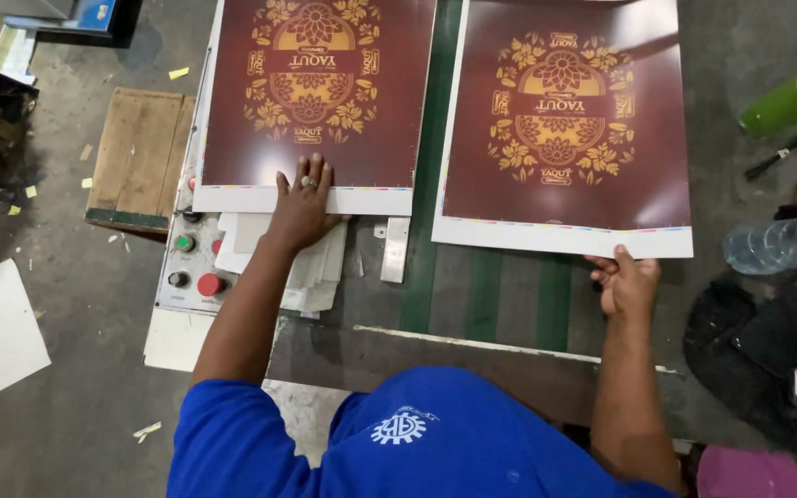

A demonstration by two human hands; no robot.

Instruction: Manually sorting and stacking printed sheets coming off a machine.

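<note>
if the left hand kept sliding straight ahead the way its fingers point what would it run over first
The left hand already rests on the white bottom margin of the left maroon printed sheet with gold floral ornament. Straight on, its fingers would cross onto that sheet's glossy maroon area first, probably.

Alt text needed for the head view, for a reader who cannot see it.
Seen from above, a person in a blue shirt presses the left hand flat on one maroon printed sheet with gold floral ornament, while the right hand grips the white edge of a matching second sheet. Both sheets lie on a workbench beside push buttons.

Between sheets: you have an open green strip (435, 184)
Right edge: plastic bottle (781, 242) and green tube (791, 101) crowd you
</note>
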